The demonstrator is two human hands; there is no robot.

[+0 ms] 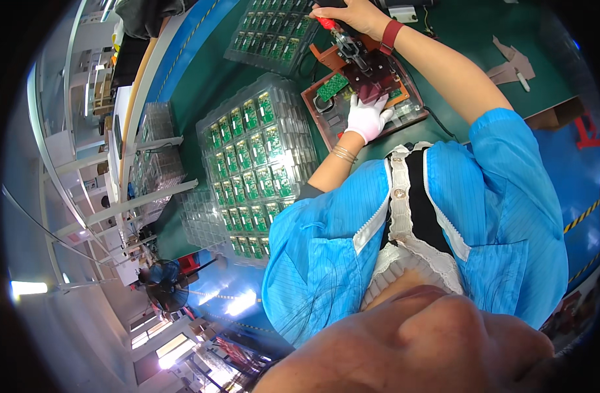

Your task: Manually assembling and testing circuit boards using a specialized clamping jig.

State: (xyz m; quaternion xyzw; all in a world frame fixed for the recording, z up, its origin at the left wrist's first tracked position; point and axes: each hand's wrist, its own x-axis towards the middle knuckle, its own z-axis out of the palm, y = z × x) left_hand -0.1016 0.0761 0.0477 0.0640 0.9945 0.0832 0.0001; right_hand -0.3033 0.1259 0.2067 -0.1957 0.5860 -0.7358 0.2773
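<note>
My left hand, in a white glove, lies with fingers spread on the near part of a reddish test fixture. Its fingertips reach the edge of a dark red translucent plate. Bare, with a red band at the wrist, my right hand is closed around the red handle of a toggle clamp above that plate. A green circuit board sits at the fixture's left side. What lies under the plate is mostly hidden.
Stacked clear trays with rows of green boards stand left of the fixture. Another tray of boards lies farther back. On the green bench at right are a grey-pink cloth and a white pen-like stick. A dark cable runs beside the fixture.
</note>
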